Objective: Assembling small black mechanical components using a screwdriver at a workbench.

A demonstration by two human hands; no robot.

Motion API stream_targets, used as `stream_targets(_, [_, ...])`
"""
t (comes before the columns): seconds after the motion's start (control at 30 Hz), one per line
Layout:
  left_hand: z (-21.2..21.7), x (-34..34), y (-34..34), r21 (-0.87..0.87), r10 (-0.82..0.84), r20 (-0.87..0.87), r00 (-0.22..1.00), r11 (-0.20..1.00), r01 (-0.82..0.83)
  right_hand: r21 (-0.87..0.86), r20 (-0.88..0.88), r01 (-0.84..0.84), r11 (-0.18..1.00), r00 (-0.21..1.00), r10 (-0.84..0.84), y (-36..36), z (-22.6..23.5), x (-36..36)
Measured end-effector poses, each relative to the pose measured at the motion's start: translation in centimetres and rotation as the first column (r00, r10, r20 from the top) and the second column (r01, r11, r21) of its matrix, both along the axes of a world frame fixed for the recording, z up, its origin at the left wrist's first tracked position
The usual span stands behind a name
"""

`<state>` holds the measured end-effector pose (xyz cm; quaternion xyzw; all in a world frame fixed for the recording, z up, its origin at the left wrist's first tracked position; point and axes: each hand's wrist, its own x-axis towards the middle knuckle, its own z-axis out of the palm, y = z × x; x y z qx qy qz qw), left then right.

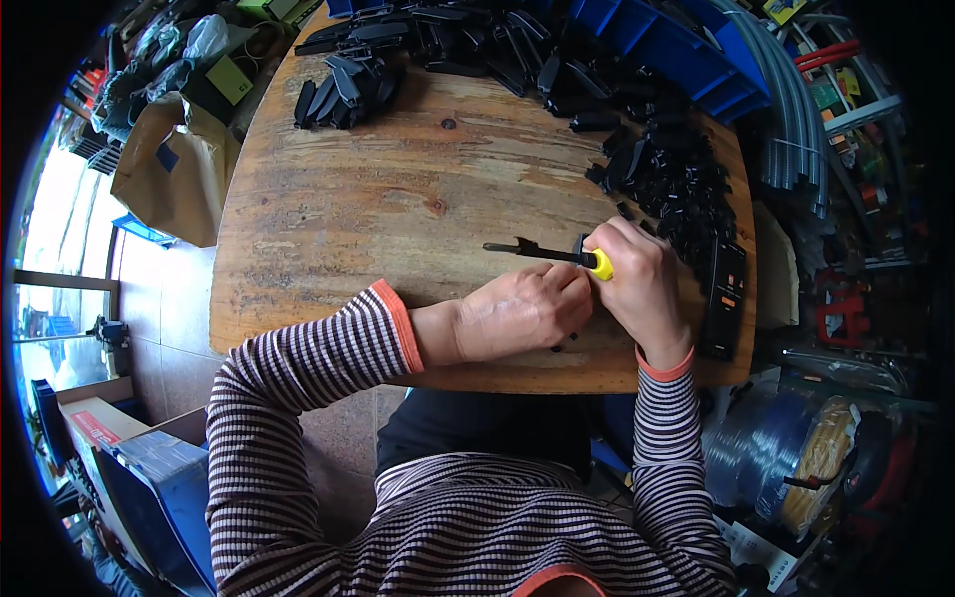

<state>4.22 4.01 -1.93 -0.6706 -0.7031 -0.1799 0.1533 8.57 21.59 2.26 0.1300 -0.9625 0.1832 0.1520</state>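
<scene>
The table (398, 179) is grained brown; parts (343, 92) on it are black, the handle (603, 266) above it yellow, the sleeves (328, 353) at its near edge striped dark-and-white with orange cuffs (396, 324).

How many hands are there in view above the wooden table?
2: the left hand, curled beside a slim black piece, and the right hand, gripping a yellow handle. Both are toward the near side of the table; some fingers are hidden.

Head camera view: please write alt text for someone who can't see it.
A person's right-hand grip holds a yellow object at the end of a slim black piece, the left-hand grip close beside it, over a worn wooden table. Black parts lie heaped along its far and right edges, near blue bins.
</scene>
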Motion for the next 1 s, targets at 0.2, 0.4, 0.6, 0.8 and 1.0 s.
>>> stream_targets(0.2, [0.4, 0.2, -0.2, -0.037, 0.037, -0.046, 0.998, 0.999, -0.038, -0.497, -0.046, -0.090, 0.863, 0.996, 0.077, 1.4, 2.6, -1.8])
stream_targets(0.4, [0.2, 0.0, -0.1, -0.060, 0.034, -0.027, 0.999, 0.998, -0.036, -0.846, 0.060, 0.018, 0.533, 0.996, 0.062, -1.2, -0.2, -3.5])
stream_targets(0.6, [1.7, -1.7, 1.0, -0.003, -0.056, -0.163, 0.985, 0.998, 0.056, -0.665, -0.077, 0.184, 0.724, 0.947, -0.311, 5.1, 1.5, -1.8])
stream_targets(0.8, [-0.9, -6.7, 3.3, -0.019, 0.084, 0.186, 0.979, 0.996, -0.082, -0.195, 0.004, 0.245, 0.950, 0.969, -0.249, 6.0, -2.1, -2.2])
stream_targets(1.0, [0.1, -16.0, 4.0, 0.248, 0.415, 0.549, 0.725, 0.748, -0.616, -0.111, 0.079, 0.337, 0.935, 0.941, -0.329, 4.8, -2.2, -2.3])
